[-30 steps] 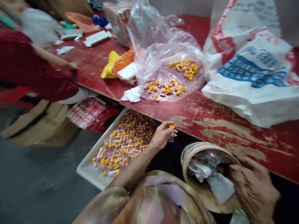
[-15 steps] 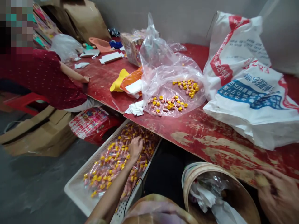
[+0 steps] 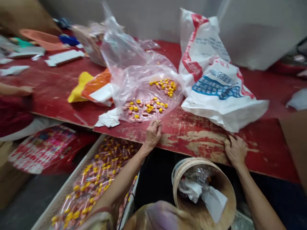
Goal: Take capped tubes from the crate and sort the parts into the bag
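My left hand (image 3: 153,134) is at the near edge of the worn red table (image 3: 192,131), just in front of a clear plastic bag (image 3: 141,75). Its fingers are curled together; anything inside them is hidden. On and in the bag lie small pink pieces with yellow caps (image 3: 151,107). My right hand (image 3: 236,148) rests on the table's front edge farther right, below a white printed sack (image 3: 220,92). Its fingers are bent and a little apart, with nothing visible in them. Below my left forearm, a white crate (image 3: 63,179) holds many clear, yellow-capped tubes with pink contents.
A round bin (image 3: 203,161) with plastic and paper scraps stands between my arms. Crumpled white paper (image 3: 109,117) and an orange-and-yellow packet (image 3: 96,86) lie left of the bag. At far left, a co-worker's arm (image 3: 15,90) rests on the table.
My left hand has left the tubes in the crate and come up to the table edge. My right hand has moved from beside the bin onto the table. The view has turned right.
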Available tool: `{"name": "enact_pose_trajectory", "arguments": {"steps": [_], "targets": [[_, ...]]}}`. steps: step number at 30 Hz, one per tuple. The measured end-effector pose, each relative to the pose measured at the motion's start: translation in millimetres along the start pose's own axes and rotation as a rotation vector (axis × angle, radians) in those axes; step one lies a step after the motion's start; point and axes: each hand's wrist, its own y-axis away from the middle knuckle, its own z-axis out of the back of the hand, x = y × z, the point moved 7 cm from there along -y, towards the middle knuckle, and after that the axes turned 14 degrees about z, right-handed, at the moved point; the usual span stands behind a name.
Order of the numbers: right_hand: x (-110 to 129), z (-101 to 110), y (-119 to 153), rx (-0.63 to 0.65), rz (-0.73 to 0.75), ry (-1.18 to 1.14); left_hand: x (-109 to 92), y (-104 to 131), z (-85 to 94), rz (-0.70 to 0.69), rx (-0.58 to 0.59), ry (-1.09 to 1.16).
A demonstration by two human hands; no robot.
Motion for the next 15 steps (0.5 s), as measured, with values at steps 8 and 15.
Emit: {"name": "enact_pose_trajectory", "arguments": {"steps": [8,15], "targets": [[1,6,9,-0.015,0.190,-0.305,6,14,-29.2,-0.032,0.091,-0.103],[-62,8,-20,-0.241,-0.104,-0.481,-5,-8,-19.6,-0.060,0.066,0.049]]}}
